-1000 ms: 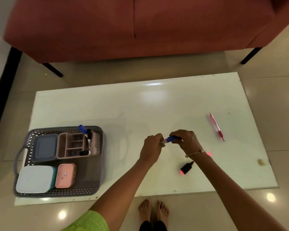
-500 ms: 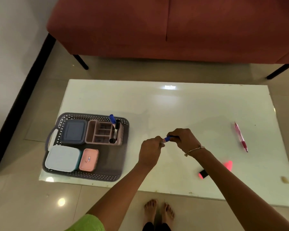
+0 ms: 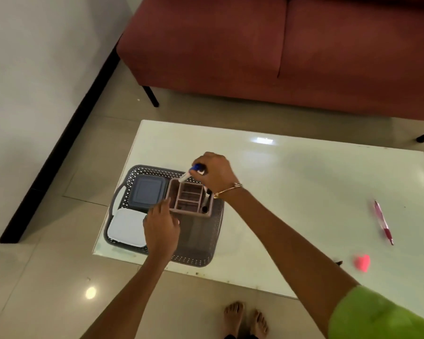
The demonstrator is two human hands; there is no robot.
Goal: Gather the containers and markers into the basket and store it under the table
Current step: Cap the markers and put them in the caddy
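Gathering is well along, not done. Basket (image 3: 201, 255) sits at desk's (image 3: 304, 182) 8 o'clock corner, grey, perforated walls, handle at its 9 o'clock end. Inside it: dark grey lidded container (image 3: 146, 193) at 10 o'clock, pale lidded container (image 3: 126, 227) at 7 o'clock, pink divided organizer (image 3: 190, 200) at 12 o'clock with dark marker ends showing in its right slot. Left hand (image 3: 160, 228) hovers over basket middle, fingers loosely curled, tips at organizer's 8 o'clock corner; cannot tell if touching, nothing held that shows. Right hand (image 3: 214, 173) at organizer's 12 o'clock edge, grip closed on blue marker (image 3: 189, 174), white end angled down toward the 10 o'clock compartment, not yet in.

Left to do, by my read: drop this marker, then collect pink pen (image 3: 383, 222) at desk's 3 o'clock and pink highlighter (image 3: 362, 263) at 4 o'clock, both well apart from basket. Basket then goes under desk; not started.
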